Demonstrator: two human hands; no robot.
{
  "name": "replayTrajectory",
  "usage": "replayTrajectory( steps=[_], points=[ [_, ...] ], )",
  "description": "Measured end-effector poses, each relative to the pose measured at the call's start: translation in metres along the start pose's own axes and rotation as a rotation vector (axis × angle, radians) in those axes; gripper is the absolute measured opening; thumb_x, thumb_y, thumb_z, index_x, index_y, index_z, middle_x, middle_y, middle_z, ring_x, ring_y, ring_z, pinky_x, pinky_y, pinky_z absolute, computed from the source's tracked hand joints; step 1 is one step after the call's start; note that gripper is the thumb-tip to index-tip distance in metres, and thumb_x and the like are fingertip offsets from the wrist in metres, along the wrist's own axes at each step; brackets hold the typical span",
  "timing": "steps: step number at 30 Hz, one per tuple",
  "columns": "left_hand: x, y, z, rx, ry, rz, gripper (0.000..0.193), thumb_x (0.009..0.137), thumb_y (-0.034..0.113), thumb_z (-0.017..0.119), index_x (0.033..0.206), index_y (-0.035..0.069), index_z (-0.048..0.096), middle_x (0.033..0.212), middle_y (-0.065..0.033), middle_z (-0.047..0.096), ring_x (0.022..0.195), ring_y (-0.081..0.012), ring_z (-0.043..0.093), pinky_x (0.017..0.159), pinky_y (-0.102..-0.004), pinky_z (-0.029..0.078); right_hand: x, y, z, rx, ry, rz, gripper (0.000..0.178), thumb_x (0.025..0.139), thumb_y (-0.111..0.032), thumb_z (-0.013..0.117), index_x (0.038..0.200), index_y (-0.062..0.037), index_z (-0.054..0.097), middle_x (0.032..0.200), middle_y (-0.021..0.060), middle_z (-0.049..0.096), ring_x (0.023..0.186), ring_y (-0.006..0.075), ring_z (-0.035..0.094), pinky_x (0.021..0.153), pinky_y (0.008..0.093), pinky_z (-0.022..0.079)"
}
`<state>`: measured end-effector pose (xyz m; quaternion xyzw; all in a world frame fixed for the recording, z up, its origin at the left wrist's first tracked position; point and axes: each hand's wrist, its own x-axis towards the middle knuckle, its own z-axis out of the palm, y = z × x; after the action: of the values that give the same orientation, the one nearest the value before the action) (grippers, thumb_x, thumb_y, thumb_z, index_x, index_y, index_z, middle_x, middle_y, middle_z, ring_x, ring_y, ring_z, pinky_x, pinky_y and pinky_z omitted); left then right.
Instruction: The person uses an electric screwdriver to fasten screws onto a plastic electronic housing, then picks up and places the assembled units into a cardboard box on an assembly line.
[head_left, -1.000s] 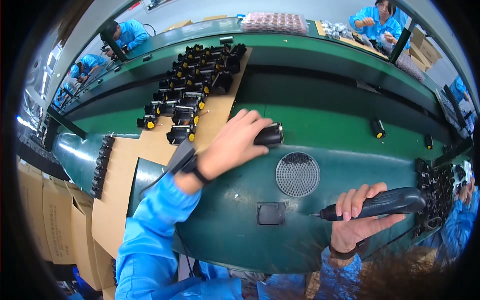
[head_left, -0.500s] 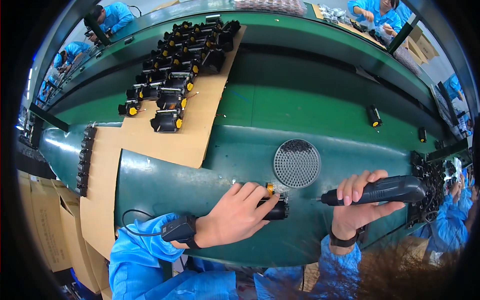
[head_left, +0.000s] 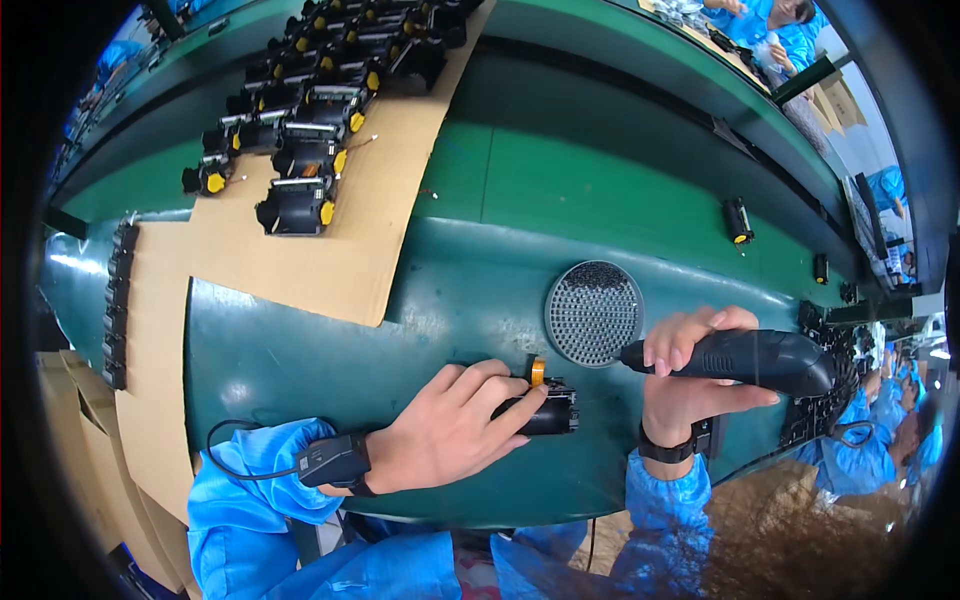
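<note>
"Where is the black part [head_left: 555, 412]?"
"On the table [head_left: 300, 350], near the round tray [head_left: 595, 318], clamped in the fingers of the left hand [head_left: 455, 425]."
"And the right hand [head_left: 685, 375]?"
"Fingers wrapped around a driver [head_left: 775, 362], its nose at the tray's edge."

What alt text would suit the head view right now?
The left hand holds a black part with an orange strip at a green table, while the right hand grips a dark power screwdriver, its front end near a round gray dish. More black parts with yellow ends sit in rows on cardboard at upper left.
</note>
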<state>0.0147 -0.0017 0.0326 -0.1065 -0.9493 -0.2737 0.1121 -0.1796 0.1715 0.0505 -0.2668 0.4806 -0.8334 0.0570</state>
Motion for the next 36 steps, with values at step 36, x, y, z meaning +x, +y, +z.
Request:
replayTrajectory(
  steps=[36],
  points=[
    [-0.003,-0.007,-0.002,0.01,0.032,-0.006,0.047,0.087,0.032,0.077,0.126,0.008,0.065,0.119,-0.0047,0.058,0.121,-0.0262,0.054,0.091,-0.0388,0.046,-0.037,-0.014,0.041,0.238,-0.261,0.027,0.083,0.085,-0.088,0.049,0.106,-0.0077,0.044,0.07,0.0083,0.055,0.053,0.0197,0.055,0.046,0.0368,0.05]
  ],
)
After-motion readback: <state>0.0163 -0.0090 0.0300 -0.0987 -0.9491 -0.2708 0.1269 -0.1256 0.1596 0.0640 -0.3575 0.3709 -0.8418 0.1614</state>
